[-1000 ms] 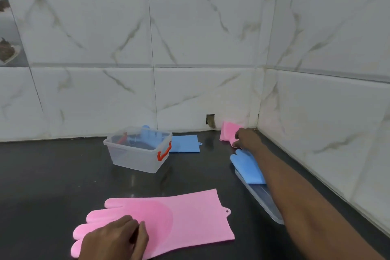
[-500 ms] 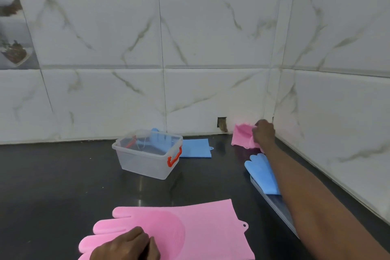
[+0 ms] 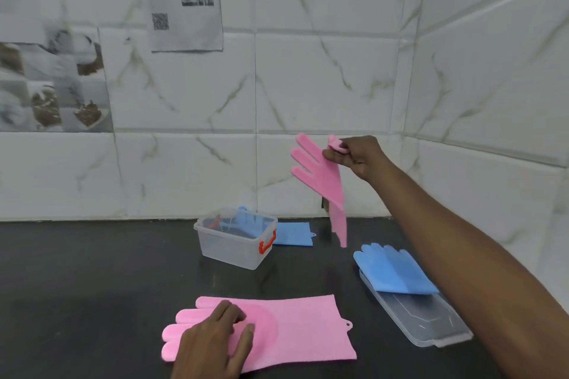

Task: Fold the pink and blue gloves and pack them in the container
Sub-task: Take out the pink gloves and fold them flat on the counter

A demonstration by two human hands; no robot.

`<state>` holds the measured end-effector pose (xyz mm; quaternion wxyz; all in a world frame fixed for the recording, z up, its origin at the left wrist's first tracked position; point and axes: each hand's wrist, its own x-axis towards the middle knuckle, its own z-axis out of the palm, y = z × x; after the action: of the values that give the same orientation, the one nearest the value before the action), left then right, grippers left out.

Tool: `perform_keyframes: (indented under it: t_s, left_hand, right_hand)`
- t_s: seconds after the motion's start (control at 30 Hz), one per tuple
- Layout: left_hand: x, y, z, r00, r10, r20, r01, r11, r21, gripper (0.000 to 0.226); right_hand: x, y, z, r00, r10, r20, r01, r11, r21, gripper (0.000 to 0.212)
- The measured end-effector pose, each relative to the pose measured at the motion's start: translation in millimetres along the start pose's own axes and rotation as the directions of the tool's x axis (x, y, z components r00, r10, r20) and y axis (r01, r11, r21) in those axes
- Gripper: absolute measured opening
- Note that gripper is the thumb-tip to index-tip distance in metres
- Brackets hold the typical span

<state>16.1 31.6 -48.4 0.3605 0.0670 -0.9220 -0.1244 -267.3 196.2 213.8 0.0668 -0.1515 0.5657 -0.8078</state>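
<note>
Two hands at work: right hand [image 3: 357,155] raised in front of the tiled wall [image 3: 338,86], fingers pinched on the thumb side of a pink glove [image 3: 326,181], which hangs in the air with fingers pointing up and left and cuff drooping down toward the counter [image 3: 92,286]. Left hand [image 3: 215,344] flat and spread, pressing down on the palm of a second pink glove [image 3: 292,332] lying flat near the front edge, fingers to the left, cuff to the right. Beyond it, clear container [image 3: 234,240] with red handles standing near the wall, lid off, a blue glove [image 3: 292,234] lying behind it, partly seen through its walls. Off to the right, another blue glove [image 3: 391,271] draped over one end of the clear lid [image 3: 431,323], under the right forearm. Printed sheet [image 3: 184,0] stuck on the wall above.
</note>
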Motion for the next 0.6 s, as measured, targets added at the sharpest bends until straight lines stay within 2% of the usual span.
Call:
perform_keyframes:
  t_s: [0.07,0.13,0.17,0.2,0.23,0.27,0.33,0.4,0.47,0.53,0.6]
  left_hand:
    - [3.1,5.2,-4.0,0.999,-0.038,0.020,0.039,0.997,-0.068,0.027]
    - [16.1,12.2,-18.4,0.981,-0.173,0.085,0.189,0.954,-0.233,0.050]
    - [30.2,21.3,-31.0,0.960,-0.243,0.137,0.277,0.880,-0.386,0.069]
    - [49.3,32.7,-44.6,0.934,-0.287,0.214,0.358,0.747,-0.560,0.087]
    - [72.1,42.5,-56.8,0.921,-0.282,0.271,0.390,0.613,-0.688,0.098]
    - [95.3,50.8,-67.4,0.926,-0.240,0.291,0.376,0.531,-0.759,0.099]
    - [131.4,67.5,-83.5,0.946,-0.166,0.279,0.325,0.478,-0.816,0.082]
    - [150.3,76.1,-87.3,0.931,-0.258,0.260,0.354,0.453,-0.818,0.053]
    - [157.9,75.2,-86.0,0.893,-0.370,0.256,0.402,0.402,-0.823,0.031]
    - [163.2,69.3,-90.5,0.882,-0.392,0.261,0.411,0.369,-0.834,0.028]
    - [168.9,62.2,-104.5,0.892,-0.378,0.249,0.383,0.335,-0.861,0.028]
  right_hand:
    - [-27.3,-6.1,15.9,0.999,0.027,0.044,-0.033,0.992,0.123,0.013]
    - [-52.2,-6.5,30.3,0.996,0.064,0.063,-0.076,0.973,0.218,0.015]
    - [-63.1,-4.4,37.0,0.994,0.085,0.065,-0.099,0.960,0.261,0.016]
    - [-73.9,-0.9,43.1,0.992,0.109,0.068,-0.124,0.945,0.304,0.017]
    - [-84.5,3.9,48.6,0.988,0.134,0.076,-0.152,0.927,0.342,0.021]
    - [-96.5,9.1,53.2,0.984,0.151,0.093,-0.174,0.923,0.343,0.027]
    - [-121.3,20.2,59.1,0.978,0.136,0.160,-0.173,0.952,0.253,0.038]
    - [-141.2,24.8,63.8,0.969,0.143,0.203,-0.187,0.958,0.218,0.036]
    - [-150.9,21.3,64.3,0.967,0.167,0.192,-0.209,0.952,0.224,0.020]
    - [-156.8,11.2,58.2,0.969,0.195,0.151,-0.226,0.947,0.230,0.014]
    - [-157.4,4.6,42.7,0.974,0.169,0.154,-0.189,0.973,0.133,0.017]
